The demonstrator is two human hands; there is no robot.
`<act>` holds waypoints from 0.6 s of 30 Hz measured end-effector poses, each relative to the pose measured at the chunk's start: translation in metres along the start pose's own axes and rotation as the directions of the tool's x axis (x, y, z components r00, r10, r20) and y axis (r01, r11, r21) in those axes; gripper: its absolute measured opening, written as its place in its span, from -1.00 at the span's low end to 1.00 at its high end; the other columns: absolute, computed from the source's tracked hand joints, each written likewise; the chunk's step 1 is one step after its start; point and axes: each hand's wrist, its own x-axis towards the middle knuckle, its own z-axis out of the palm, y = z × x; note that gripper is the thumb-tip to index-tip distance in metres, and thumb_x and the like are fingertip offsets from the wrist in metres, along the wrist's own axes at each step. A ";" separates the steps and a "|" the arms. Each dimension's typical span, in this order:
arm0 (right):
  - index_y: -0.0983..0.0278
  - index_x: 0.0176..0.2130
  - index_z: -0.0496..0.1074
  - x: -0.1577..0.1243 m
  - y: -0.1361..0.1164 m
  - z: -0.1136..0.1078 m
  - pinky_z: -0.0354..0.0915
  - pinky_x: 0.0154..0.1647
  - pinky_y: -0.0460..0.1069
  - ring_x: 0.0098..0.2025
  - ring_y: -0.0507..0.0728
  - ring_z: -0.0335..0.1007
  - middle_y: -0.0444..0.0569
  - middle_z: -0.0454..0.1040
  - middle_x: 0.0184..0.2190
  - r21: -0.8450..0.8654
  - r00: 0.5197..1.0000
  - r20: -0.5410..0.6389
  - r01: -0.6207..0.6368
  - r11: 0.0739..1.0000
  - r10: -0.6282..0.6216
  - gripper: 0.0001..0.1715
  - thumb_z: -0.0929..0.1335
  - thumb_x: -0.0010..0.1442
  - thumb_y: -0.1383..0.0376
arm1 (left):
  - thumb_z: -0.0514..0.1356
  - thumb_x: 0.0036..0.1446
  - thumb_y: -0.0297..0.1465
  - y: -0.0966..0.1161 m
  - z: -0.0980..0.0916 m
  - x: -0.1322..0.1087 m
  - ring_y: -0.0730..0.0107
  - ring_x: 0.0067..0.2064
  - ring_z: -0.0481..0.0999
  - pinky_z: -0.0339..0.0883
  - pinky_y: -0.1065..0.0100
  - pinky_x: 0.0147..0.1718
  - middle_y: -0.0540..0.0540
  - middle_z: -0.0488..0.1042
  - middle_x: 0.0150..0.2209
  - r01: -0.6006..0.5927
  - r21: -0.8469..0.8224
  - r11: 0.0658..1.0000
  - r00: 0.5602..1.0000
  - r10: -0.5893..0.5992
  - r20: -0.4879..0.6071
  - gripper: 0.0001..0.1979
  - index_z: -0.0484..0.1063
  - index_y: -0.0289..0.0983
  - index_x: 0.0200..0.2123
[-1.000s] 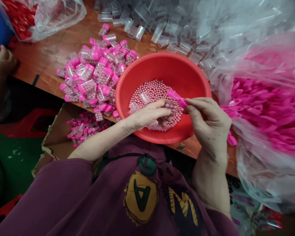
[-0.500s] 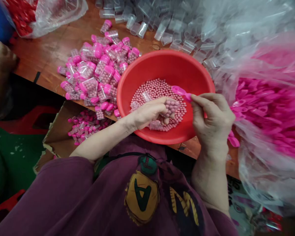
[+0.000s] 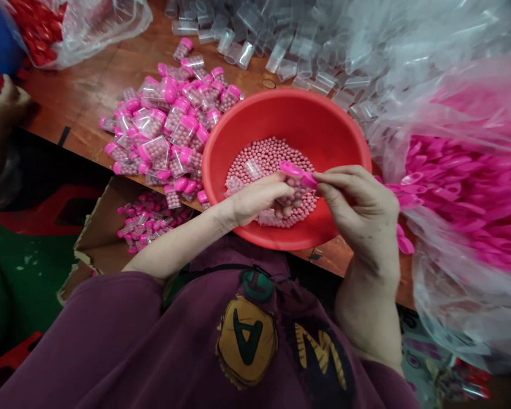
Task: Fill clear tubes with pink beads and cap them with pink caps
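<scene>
Head cam has your left hand (image 3: 259,196) curled round a bead-filled vial (image 3: 293,190) over the red bowl (image 3: 340,130), right hand (image 3: 357,196) pinching the pink cap (image 3: 297,172); light, slick plastic, so probably grip the sides.

Pink cap (image 3: 297,172) now over vial (image 3: 296,190)

Head camera looks steeply down, close above the table (image 3: 89,96).
</scene>
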 end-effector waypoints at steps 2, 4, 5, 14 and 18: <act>0.04 0.02 0.74 0.002 0.002 -0.007 0.61 -0.03 0.13 -0.12 0.18 0.70 -0.04 0.73 -0.09 0.018 0.998 0.060 0.008 1.000 -0.009 -0.77 0.49 0.45 0.30 | 0.13 0.36 -0.40 0.002 0.000 0.001 0.36 -0.25 0.50 0.37 0.33 -0.28 -0.10 0.51 -0.31 0.032 -0.070 0.997 0.999 -0.033 -0.016 -0.88 0.44 -0.30 -0.21; 0.03 0.04 0.73 0.004 0.002 -0.011 0.62 -0.04 0.13 -0.11 0.18 0.70 -0.03 0.73 -0.08 -0.017 0.991 0.128 0.038 0.999 -0.036 -0.76 0.47 0.47 0.30 | 0.09 0.41 -0.33 0.003 0.002 0.002 0.38 -0.30 0.47 0.34 0.35 -0.32 -0.11 0.51 -0.36 0.088 -0.076 0.993 0.995 -0.092 -0.046 -0.78 0.43 -0.29 -0.28; 0.03 0.05 0.73 0.005 0.001 -0.012 0.62 -0.05 0.13 -0.10 0.19 0.70 -0.02 0.73 -0.08 -0.056 0.987 0.152 0.063 0.996 -0.054 -0.75 0.46 0.48 0.30 | 0.09 0.40 -0.34 0.004 0.003 0.002 0.40 -0.33 0.44 0.32 0.37 -0.35 -0.11 0.50 -0.38 0.104 -0.065 0.992 0.992 -0.108 -0.060 -0.77 0.43 -0.29 -0.31; 0.09 0.11 0.68 -0.006 0.021 0.012 0.61 0.03 0.20 -0.01 0.26 0.64 0.08 0.65 -0.02 -0.350 0.994 0.005 0.102 0.931 -0.107 -0.73 0.39 0.54 0.26 | 0.19 0.36 -0.46 0.004 0.002 -0.003 0.47 -0.36 0.47 0.38 0.39 -0.38 -0.05 0.51 -0.33 -0.031 -0.114 0.993 0.999 0.025 -0.048 -0.94 0.47 -0.29 -0.17; 0.12 0.03 0.70 -0.005 0.019 0.017 0.60 -0.05 0.15 -0.11 0.20 0.65 0.04 0.66 -0.12 -0.255 0.979 -0.194 0.012 0.967 -0.063 -0.77 0.42 0.52 0.21 | 0.25 0.41 -0.40 0.003 0.001 -0.004 0.44 -0.32 0.57 0.41 0.37 -0.35 -0.07 0.57 -0.23 -0.026 -0.077 0.997 0.999 0.023 -0.035 -0.93 0.49 -0.25 -0.08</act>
